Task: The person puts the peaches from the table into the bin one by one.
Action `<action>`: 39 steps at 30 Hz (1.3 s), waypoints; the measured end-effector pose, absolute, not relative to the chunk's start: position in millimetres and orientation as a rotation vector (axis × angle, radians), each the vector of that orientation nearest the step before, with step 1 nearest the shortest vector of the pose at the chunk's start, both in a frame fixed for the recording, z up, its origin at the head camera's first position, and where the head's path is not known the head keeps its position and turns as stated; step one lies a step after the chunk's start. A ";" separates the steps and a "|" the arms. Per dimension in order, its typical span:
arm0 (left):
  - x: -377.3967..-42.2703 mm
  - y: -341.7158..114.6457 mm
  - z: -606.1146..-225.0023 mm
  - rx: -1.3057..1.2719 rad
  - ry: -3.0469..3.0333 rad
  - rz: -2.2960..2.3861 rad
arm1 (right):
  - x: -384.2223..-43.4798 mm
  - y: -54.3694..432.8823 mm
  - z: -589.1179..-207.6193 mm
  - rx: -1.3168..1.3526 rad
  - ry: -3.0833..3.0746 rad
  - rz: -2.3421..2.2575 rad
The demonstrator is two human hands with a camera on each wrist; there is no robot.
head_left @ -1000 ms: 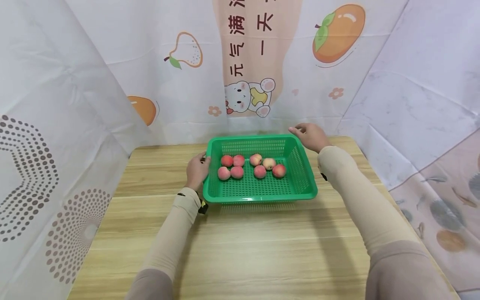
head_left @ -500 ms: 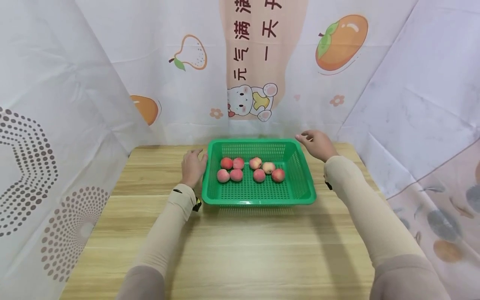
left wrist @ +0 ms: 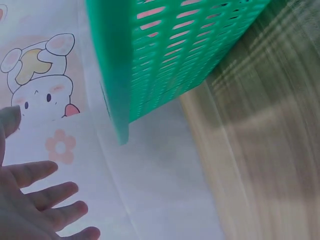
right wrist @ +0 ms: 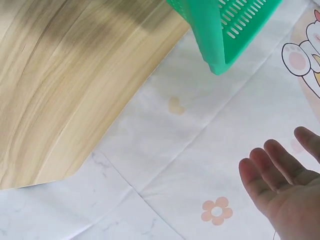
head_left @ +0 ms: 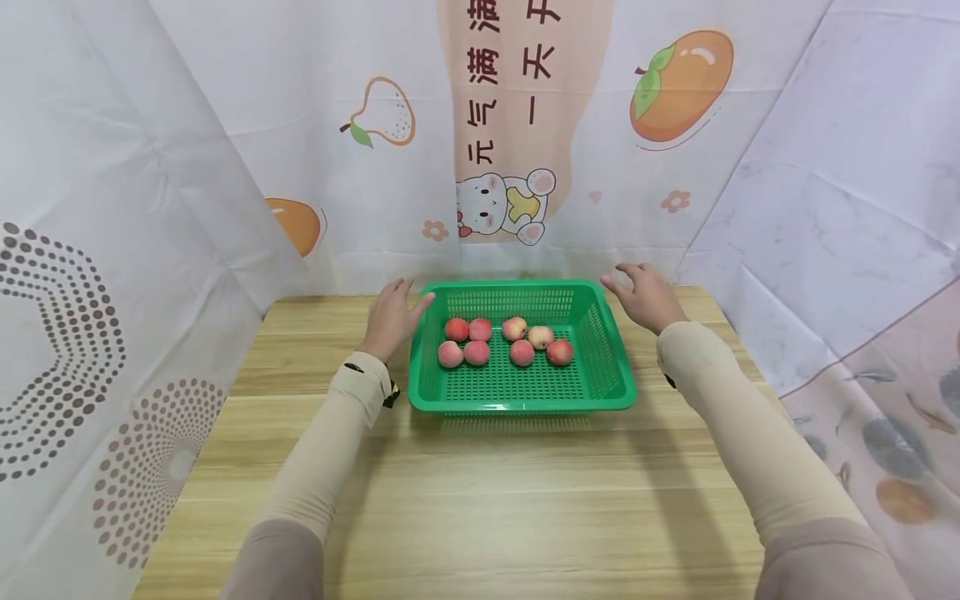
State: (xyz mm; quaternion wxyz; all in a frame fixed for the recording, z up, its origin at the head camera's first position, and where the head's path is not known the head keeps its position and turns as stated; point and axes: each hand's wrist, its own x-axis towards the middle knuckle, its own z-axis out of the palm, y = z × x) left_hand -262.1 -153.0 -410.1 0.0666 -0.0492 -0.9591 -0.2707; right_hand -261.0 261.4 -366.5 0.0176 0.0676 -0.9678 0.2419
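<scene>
A green plastic basket (head_left: 517,405) with slotted walls stands on the table, holding several reddish peaches (head_left: 476,352) in two loose clusters. My left hand (head_left: 392,321) is raised by the basket's left rim, thumb toward it, fingers spread and gripping nothing. The left wrist view shows this hand (left wrist: 37,200) apart from the basket wall (left wrist: 170,55). Near the far right corner hovers my right hand (head_left: 647,297), its fingers relaxed and holding nothing. In the right wrist view that hand (right wrist: 285,182) is away from the basket corner (right wrist: 215,55).
The wood-grain table (head_left: 525,500) reaches back to a white printed curtain (head_left: 360,192). More cloth hangs at the left (head_left: 90,150) and right (head_left: 847,167) sides.
My left hand has let go of the basket's left side and risen up and away from its rim. My right hand has shifted slightly right, away from the far corner. The peaches stay put.
</scene>
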 end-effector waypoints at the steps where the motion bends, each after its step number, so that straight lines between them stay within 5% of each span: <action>1: -262.2 -152.3 -409.3 -0.158 -2.893 -0.808 | -260.5 261.0 -366.9 0.215 -3.005 0.736; 39: -259.5 -140.5 -403.5 -0.252 -3.146 -0.561 | -244.7 252.3 -396.8 0.286 -3.279 0.355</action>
